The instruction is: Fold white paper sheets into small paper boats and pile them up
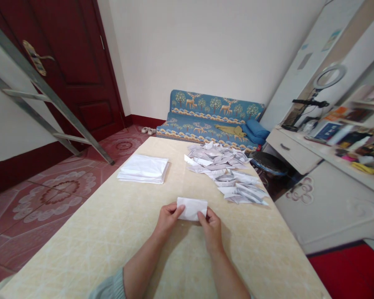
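Between my two hands is a small folded white paper [191, 209], held level just above or on the table. My left hand [169, 216] pinches its left end, thumb on top and fingers underneath. On the other end, my right hand [211, 226] grips the lower right corner in the same way. A neat stack of white paper sheets [143, 168] lies beyond my left hand. Past my right hand spreads a loose heap of folded papers [220, 158], white and greyish, running toward the table's right edge.
The table [112, 245] has a cream patterned cover. Behind it stands a blue sofa [202, 114] with a deer print. A metal ladder [50, 95] leans at the left by a dark red door [77, 50]. At the right are a round stool [269, 162] and a white cabinet [324, 199].
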`<state>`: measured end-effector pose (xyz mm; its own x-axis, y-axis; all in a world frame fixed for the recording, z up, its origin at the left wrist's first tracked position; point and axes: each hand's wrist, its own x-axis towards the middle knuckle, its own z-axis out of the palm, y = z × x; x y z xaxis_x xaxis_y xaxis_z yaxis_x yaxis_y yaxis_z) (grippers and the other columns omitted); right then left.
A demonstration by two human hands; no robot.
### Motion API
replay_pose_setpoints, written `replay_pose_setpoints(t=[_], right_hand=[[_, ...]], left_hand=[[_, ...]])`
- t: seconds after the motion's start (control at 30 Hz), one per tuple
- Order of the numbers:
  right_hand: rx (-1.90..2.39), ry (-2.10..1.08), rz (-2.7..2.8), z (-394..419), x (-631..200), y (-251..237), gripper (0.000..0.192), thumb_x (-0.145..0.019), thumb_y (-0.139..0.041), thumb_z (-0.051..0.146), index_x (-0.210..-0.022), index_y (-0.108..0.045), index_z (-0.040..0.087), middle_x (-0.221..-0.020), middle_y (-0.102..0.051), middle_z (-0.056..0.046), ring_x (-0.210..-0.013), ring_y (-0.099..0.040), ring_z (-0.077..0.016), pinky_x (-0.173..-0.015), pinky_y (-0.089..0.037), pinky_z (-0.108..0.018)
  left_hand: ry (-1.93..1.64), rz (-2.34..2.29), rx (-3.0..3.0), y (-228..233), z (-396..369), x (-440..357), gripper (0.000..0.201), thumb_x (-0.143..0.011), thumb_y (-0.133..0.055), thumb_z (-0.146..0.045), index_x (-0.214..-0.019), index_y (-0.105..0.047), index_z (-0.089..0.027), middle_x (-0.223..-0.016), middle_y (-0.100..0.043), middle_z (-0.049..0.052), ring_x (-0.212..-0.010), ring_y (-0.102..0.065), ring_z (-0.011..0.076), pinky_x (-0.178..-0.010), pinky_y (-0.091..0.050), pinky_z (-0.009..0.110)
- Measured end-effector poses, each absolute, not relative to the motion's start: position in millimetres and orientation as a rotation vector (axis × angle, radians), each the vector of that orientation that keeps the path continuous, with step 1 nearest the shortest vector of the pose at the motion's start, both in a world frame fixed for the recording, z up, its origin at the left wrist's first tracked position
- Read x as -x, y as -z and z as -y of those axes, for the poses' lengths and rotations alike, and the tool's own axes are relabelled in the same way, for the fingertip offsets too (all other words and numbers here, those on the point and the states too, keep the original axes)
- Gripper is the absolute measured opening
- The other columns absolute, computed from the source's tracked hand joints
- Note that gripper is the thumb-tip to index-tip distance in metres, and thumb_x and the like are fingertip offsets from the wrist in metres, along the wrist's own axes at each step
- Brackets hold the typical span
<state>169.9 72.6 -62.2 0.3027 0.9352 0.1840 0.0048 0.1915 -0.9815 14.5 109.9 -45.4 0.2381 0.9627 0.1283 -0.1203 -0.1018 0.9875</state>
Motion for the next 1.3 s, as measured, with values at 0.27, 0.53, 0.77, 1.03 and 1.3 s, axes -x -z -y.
replay_pose_setpoints(t=[0.27,0.53,0.77,1.03,1.3], right_hand=[[1.131,-0.839,0.962,-72,-172,58,0.023,-0.079,-0.058,0.036,-0.085,-0.064,0.015,-0.08,-0.063,-0.003,-0.077,-0.057,-0.0169,-0.069,-0.045,-0.025],[1.067,-0.883,0.833,-78,-172,66,0.03,-0.079,-0.057,0.038,-0.093,-0.068,0.014,-0.089,-0.069,-0.007,-0.086,-0.06,-0.0202,-0.08,-0.045,-0.031],[1.099,-0.807,0.718,-79,-176,69,0.024,-0.069,-0.067,0.038,-0.074,-0.07,0.014,-0.09,-0.069,-0.007,-0.085,-0.06,-0.0211,-0.078,-0.045,-0.031],[1.08,-0.831,0.701,-79,-177,68,0.017,-0.067,-0.068,0.032,-0.067,-0.068,0.015,-0.091,-0.069,-0.006,-0.085,-0.06,-0.0203,-0.077,-0.044,-0.03],[1.107,-0.805,0.612,-80,-177,71,0.019,-0.063,-0.072,0.031,-0.059,-0.064,0.014,-0.082,-0.068,-0.004,-0.075,-0.059,-0.0177,-0.071,-0.044,-0.029]], left_hand=[[-1.051,-0.899,-1.228,49,-110,-18,0.036,-0.071,-0.065,-0.045,-0.079,-0.073,-0.011,-0.083,-0.069,0.007,-0.073,-0.061,0.0205,-0.061,-0.051,0.028],[-1.051,-0.856,-1.086,54,-112,-19,0.039,-0.067,-0.069,-0.044,-0.089,-0.072,-0.011,-0.087,-0.071,0.009,-0.081,-0.064,0.0231,-0.071,-0.053,0.033],[-1.051,-0.849,-1.156,53,-112,-20,0.04,-0.067,-0.069,-0.044,-0.088,-0.072,-0.01,-0.094,-0.069,0.011,-0.084,-0.063,0.0246,-0.07,-0.053,0.033],[-1.048,-0.821,-1.197,54,-112,-19,0.036,-0.069,-0.068,-0.042,-0.086,-0.073,-0.011,-0.096,-0.069,0.01,-0.086,-0.062,0.024,-0.07,-0.053,0.03],[-1.044,-0.797,-1.226,55,-112,-19,0.034,-0.072,-0.066,-0.039,-0.088,-0.072,-0.009,-0.096,-0.068,0.011,-0.086,-0.061,0.024,-0.071,-0.052,0.031]])
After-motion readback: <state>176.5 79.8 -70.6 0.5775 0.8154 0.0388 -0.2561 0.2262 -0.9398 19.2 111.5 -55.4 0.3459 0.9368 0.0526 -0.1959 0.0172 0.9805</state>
